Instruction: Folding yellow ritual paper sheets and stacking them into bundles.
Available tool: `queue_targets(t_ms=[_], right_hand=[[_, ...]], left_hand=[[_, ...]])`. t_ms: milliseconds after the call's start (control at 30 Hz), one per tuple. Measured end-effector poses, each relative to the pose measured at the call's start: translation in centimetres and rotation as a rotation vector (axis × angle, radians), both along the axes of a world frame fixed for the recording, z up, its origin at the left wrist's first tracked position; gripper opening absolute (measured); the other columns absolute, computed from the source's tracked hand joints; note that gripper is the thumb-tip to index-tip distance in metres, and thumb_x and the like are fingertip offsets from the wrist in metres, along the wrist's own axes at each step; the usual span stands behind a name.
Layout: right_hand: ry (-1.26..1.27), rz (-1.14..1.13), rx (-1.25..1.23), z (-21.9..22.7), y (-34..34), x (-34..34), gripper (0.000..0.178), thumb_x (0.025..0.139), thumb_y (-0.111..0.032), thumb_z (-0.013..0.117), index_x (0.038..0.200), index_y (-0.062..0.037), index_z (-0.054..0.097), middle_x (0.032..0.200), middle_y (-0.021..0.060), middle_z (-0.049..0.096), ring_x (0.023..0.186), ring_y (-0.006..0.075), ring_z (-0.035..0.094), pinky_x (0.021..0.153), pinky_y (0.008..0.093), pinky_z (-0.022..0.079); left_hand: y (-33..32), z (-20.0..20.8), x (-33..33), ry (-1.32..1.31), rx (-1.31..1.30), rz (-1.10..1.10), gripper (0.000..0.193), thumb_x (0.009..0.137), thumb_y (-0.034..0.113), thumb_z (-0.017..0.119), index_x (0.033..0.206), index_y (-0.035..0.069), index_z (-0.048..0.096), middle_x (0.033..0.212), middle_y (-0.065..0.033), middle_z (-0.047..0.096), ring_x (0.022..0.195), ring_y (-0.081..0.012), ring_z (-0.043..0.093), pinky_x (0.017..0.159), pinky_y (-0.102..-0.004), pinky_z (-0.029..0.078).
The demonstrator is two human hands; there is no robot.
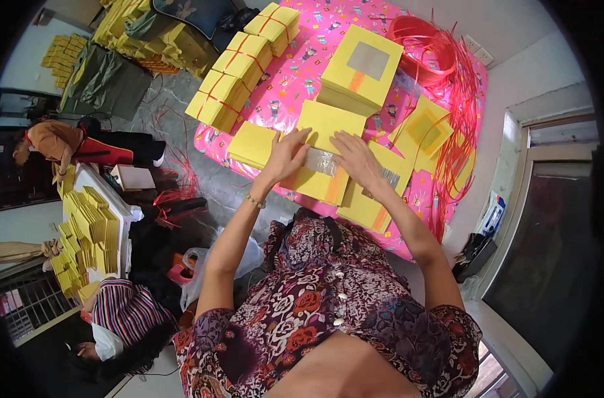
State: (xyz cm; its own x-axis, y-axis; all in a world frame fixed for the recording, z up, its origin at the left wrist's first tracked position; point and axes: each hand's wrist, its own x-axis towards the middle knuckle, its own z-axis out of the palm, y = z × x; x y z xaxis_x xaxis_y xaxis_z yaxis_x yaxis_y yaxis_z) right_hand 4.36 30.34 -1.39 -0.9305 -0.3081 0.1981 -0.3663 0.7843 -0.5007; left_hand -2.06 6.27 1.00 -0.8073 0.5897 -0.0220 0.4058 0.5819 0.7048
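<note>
Both hands rest on a sheet of yellow paper (332,123) that lies raised or folded over another yellow sheet with a silver foil patch (320,162) and an orange strip. My left hand (290,156) presses the left part of its near edge, fingers stretched out. On the right part, my right hand (355,156) lies with its fingers extended. Under my right wrist is a second yellow sheet (375,192) with silver and orange marks. A low stack of yellow paper (252,142) sits just left of my left hand. Whether the fingertips pinch an edge is hard to see.
A pink patterned table cover (292,83) carries a tall yellow paper stack (362,63), red-tied bundles (242,56) at left, and a coil of red plastic strips (421,50) at right. Two people (133,315) work at a white table (123,232) on the left.
</note>
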Motion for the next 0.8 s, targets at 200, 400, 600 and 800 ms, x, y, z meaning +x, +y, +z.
queue_targets(t_ms=[200,400,600,800], right_hand=[[0.143,0.014,0.041,-0.9,0.2,-0.6,0.043,0.085,-0.016,0.071,0.123,-0.0019,0.060,0.129,0.0164,0.060,0.122,0.0326,0.056,0.104,0.0448,0.046],[0.227,0.073,0.038,-1.4,0.5,-1.1,0.036,0.085,-0.016,0.070,0.117,-0.0006,0.063,0.119,0.0174,0.065,0.114,0.0321,0.063,0.099,0.0442,0.051],[0.244,0.057,0.056,-0.3,0.5,-0.9,0.036,0.086,-0.014,0.069,0.119,-0.0007,0.063,0.120,0.0171,0.066,0.115,0.0327,0.062,0.101,0.0458,0.049],[0.234,0.079,0.023,2.6,-0.2,0.0,0.047,0.087,-0.014,0.070,0.130,-0.0018,0.056,0.134,0.0178,0.056,0.126,0.0343,0.053,0.106,0.0458,0.044]], left_hand=[[2.0,-0.7,1.7,-0.036,0.207,0.364,0.031,0.091,0.021,0.066,0.115,0.003,0.059,0.099,-0.0123,0.068,0.089,-0.0252,0.065,0.081,-0.0431,0.050],[4.2,-1.2,3.1,-0.885,0.477,0.564,0.033,0.098,0.034,0.062,0.103,0.002,0.056,0.094,-0.0072,0.067,0.076,-0.0156,0.068,0.066,-0.0278,0.057],[7.3,-1.4,1.7,-0.914,0.796,0.706,0.027,0.096,0.023,0.062,0.105,-0.001,0.054,0.084,-0.0101,0.067,0.074,-0.0214,0.071,0.068,-0.0352,0.061],[4.0,1.2,1.4,-0.871,0.828,0.787,0.027,0.092,0.012,0.063,0.114,-0.001,0.053,0.082,-0.0103,0.068,0.069,-0.0215,0.070,0.066,-0.0333,0.062]])
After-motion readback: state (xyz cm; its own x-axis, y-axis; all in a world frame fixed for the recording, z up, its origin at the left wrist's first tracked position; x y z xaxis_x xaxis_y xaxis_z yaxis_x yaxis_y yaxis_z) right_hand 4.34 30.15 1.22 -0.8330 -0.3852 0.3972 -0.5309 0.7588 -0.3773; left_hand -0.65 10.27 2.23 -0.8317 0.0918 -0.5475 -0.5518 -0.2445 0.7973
